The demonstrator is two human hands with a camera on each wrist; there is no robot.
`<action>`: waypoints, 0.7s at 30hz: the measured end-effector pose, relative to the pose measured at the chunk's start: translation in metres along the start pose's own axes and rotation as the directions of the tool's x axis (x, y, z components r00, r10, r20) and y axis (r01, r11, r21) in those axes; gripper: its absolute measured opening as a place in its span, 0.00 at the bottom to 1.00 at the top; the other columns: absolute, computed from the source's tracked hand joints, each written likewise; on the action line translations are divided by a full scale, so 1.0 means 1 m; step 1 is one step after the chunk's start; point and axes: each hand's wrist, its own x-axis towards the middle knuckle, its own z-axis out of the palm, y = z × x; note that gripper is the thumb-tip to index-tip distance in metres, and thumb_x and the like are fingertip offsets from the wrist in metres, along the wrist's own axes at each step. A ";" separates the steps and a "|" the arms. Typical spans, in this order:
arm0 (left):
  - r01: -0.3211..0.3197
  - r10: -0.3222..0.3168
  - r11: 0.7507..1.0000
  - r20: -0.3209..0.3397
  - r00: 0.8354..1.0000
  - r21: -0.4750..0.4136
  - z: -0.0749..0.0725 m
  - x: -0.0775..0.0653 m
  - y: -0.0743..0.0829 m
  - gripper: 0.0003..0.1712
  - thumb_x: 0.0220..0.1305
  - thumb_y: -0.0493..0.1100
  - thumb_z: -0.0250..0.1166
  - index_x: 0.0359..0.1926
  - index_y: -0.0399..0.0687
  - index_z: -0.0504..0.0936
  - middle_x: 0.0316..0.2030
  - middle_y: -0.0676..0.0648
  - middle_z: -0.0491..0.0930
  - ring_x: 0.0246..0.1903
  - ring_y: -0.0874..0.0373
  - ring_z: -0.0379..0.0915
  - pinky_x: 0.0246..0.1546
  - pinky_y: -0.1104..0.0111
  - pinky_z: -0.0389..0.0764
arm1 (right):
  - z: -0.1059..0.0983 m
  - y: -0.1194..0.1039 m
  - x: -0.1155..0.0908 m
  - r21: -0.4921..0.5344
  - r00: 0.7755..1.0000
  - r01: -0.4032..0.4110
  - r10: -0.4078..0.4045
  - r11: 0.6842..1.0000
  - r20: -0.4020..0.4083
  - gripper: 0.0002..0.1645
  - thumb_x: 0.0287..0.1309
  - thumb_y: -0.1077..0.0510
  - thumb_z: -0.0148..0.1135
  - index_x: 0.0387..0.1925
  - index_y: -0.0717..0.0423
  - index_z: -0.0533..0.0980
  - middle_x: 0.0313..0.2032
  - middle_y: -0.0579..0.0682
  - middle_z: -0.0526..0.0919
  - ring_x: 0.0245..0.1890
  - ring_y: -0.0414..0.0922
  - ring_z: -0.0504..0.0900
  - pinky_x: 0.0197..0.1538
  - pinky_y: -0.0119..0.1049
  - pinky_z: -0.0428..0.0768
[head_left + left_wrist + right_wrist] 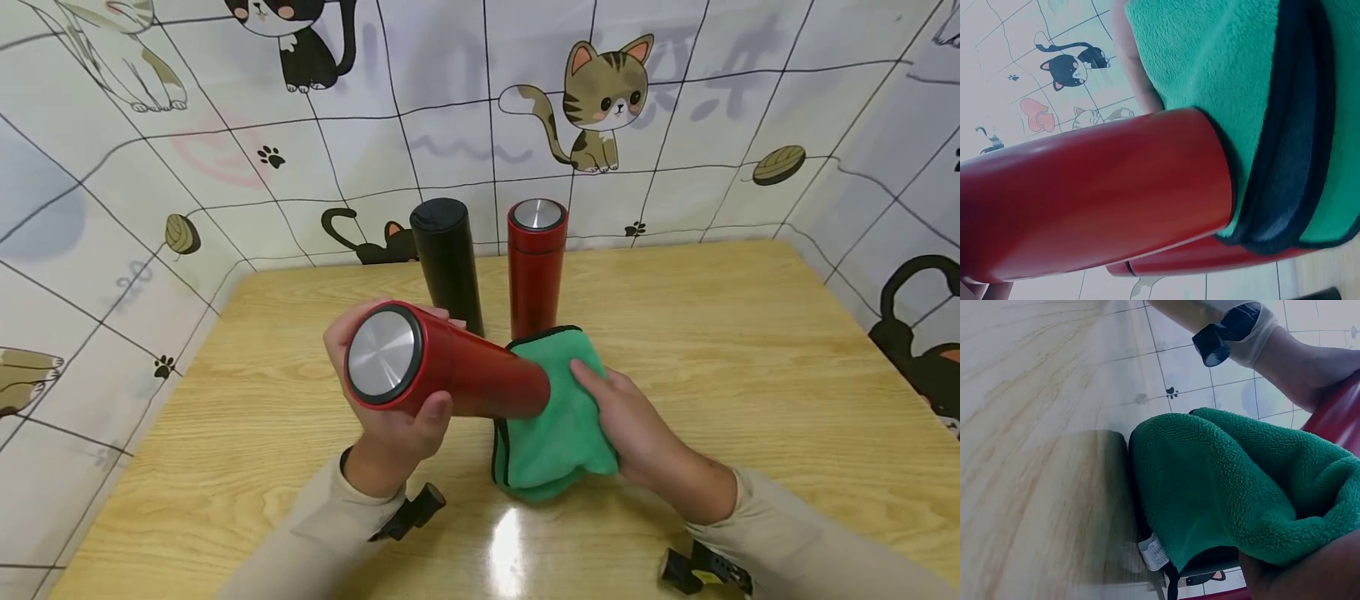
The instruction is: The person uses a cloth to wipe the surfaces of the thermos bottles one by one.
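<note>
My left hand grips a red thermos near its silver-topped end, and the thermos lies tilted in the air above the table. Its other end meets a folded green cloth with black edging. On the right, my right hand pinches this cloth, thumb on the near face; its other fingers are mostly hidden behind. The left wrist view has the thermos with its end against the fluffy cloth. In the right wrist view the cloth hangs in folds, with a white tag at its edge.
Behind the hands, a black thermos and a second red thermos stand upright side by side on the wooden table. A cat-patterned tile-print sheet rises behind the table and at both sides.
</note>
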 end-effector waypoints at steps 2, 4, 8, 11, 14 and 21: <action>-0.012 0.012 1.000 0.004 1.000 -0.010 0.002 -0.002 -0.001 0.38 0.57 0.55 0.70 0.54 0.35 0.62 0.40 0.39 0.83 0.37 0.49 0.86 0.43 0.59 0.88 | -0.001 0.001 0.000 0.000 1.000 -0.007 0.007 1.000 -0.007 0.26 0.74 0.36 0.44 0.54 0.53 0.70 0.36 0.39 0.86 0.37 0.36 0.87 0.42 0.33 0.86; -0.024 0.024 0.999 0.003 1.000 -0.027 0.003 -0.004 -0.002 0.38 0.58 0.55 0.69 0.55 0.35 0.61 0.39 0.38 0.83 0.37 0.48 0.86 0.43 0.59 0.88 | -0.001 0.002 -0.001 0.000 1.000 -0.026 0.026 1.000 0.000 0.27 0.74 0.36 0.45 0.55 0.53 0.70 0.37 0.40 0.87 0.37 0.37 0.88 0.42 0.34 0.87; -0.025 0.025 0.999 0.003 1.000 -0.039 0.005 -0.005 -0.002 0.40 0.59 0.55 0.70 0.57 0.35 0.59 0.40 0.38 0.84 0.37 0.47 0.86 0.45 0.57 0.87 | 0.000 0.005 0.001 -0.010 0.998 -0.057 0.057 0.998 0.036 0.32 0.73 0.37 0.47 0.61 0.58 0.67 0.42 0.44 0.87 0.40 0.41 0.89 0.45 0.40 0.87; 0.002 -0.002 0.999 0.002 1.000 -0.037 0.005 0.000 0.002 0.42 0.58 0.54 0.72 0.58 0.35 0.59 0.40 0.37 0.83 0.38 0.46 0.86 0.46 0.55 0.87 | 0.000 0.005 0.002 -0.018 0.998 -0.064 0.065 0.998 0.025 0.30 0.73 0.40 0.50 0.61 0.59 0.67 0.42 0.44 0.88 0.40 0.42 0.89 0.45 0.41 0.87; 0.035 -0.035 0.999 0.003 0.999 0.021 0.000 0.007 0.006 0.45 0.54 0.53 0.75 0.57 0.30 0.60 0.42 0.37 0.81 0.38 0.47 0.85 0.45 0.57 0.87 | -0.001 0.002 0.000 -0.038 0.999 -0.043 0.042 0.998 -0.028 0.27 0.73 0.41 0.51 0.58 0.58 0.69 0.39 0.42 0.87 0.38 0.40 0.89 0.43 0.39 0.87; 0.190 -0.301 0.877 0.195 0.933 0.442 -0.021 0.011 0.016 0.48 0.44 0.45 0.82 0.62 0.30 0.69 0.55 0.41 0.79 0.54 0.52 0.76 0.55 0.65 0.82 | 0.003 -0.003 -0.007 -0.304 0.955 0.190 -0.247 0.934 -0.162 0.26 0.75 0.46 0.49 0.59 0.64 0.71 0.39 0.48 0.86 0.36 0.39 0.88 0.40 0.36 0.87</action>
